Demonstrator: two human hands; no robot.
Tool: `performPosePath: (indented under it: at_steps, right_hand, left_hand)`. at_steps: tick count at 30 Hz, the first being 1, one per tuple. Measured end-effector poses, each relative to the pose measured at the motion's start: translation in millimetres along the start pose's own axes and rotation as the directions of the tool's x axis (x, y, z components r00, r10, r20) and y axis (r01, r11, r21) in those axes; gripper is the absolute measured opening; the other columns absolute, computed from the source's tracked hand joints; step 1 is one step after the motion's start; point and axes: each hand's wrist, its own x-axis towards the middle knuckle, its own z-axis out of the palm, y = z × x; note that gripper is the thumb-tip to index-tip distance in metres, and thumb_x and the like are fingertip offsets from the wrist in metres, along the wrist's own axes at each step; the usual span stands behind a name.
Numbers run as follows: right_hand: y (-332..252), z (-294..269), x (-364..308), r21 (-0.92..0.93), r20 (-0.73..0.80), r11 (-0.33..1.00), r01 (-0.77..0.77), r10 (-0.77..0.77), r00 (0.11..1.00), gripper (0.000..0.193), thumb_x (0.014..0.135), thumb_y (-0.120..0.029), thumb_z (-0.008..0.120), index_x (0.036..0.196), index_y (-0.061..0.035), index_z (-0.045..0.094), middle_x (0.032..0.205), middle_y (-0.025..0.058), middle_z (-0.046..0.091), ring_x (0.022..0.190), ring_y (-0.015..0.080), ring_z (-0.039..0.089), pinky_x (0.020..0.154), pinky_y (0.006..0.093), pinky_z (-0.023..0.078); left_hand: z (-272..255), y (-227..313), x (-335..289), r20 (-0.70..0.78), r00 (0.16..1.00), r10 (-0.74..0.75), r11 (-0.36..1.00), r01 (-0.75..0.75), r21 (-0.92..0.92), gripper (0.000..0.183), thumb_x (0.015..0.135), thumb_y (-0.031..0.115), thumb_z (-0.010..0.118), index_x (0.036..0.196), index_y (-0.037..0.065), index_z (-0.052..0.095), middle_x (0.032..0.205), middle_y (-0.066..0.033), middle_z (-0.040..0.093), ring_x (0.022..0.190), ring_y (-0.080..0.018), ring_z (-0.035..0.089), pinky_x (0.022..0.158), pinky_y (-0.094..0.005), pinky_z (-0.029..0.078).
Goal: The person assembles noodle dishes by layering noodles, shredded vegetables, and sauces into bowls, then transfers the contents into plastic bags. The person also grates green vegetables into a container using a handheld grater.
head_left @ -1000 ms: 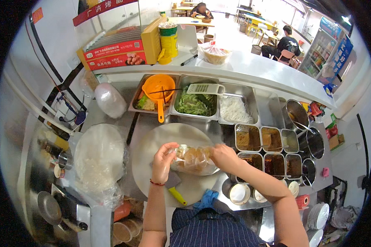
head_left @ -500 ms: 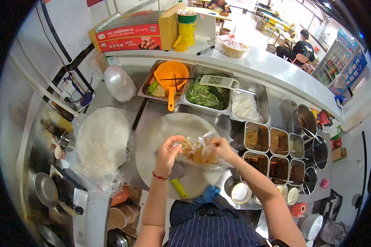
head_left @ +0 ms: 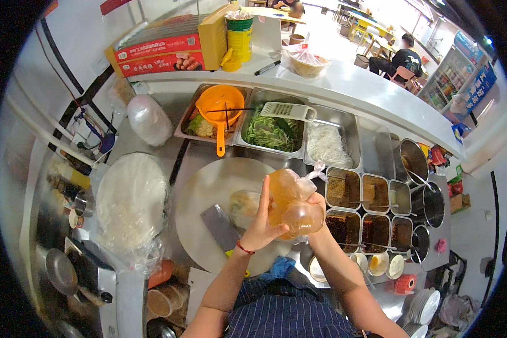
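Observation:
Between my two hands, above the round board, is a clear plastic bag filled with amber contents. It bulges in more than one lobe, and its whitish twisted neck sticks out at the upper right. My left hand presses its left side, fingers straight up and thumb across the front. On the other side my right hand grips it, with most of its fingers hidden behind. A cleaver with a yellow-green handle lies on the pale board. Beside it, partly behind my left hand, rests another clear bag with food inside.
Beyond the board stand steel trays of shredded greens and white shreds, plus an orange strainer. Seasoning tins line the right. A plastic-wrapped pale stack sits left. A blue cloth lies at the near edge.
The bag has come up off the board into both hands, and its neck now looks twisted shut. My hands have moved right, uncovering the cleaver blade and the other bag.

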Motion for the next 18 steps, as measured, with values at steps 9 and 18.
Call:
performPosePath:
  at_steps: [9,18]
  right_hand:
    - [6.2,-21.9,-3.1,-0.086,-0.283,0.992,-0.096,0.068,0.957,0.046,0.067,-0.010,0.050,0.111,0.0051,0.052,0.098,0.0203,0.061,0.085,0.0332,0.063,0.078,0.0436,0.053]
    - [36.8,-81.9,9.8,-0.883,0.120,-0.461,0.083,-0.053,0.991,0.014,0.074,-0.016,0.061,0.072,-0.0021,0.061,0.068,0.0148,0.063,0.064,0.0308,0.061,0.062,0.0404,0.049]
  left_hand:
    - [-29.2,-2.3,0.0,-0.271,0.951,-0.152,0.929,0.231,0.289,0.049,0.084,0.021,0.067,0.126,0.004,0.049,0.126,-0.0061,0.048,0.107,-0.0148,0.046,0.093,-0.0287,0.039]
    - [-58.8,19.8,8.3,-0.449,0.875,-0.180,0.966,0.244,0.090,0.043,0.088,0.007,0.055,0.130,-0.003,0.045,0.133,-0.0130,0.046,0.123,-0.0182,0.042,0.100,-0.0287,0.034]
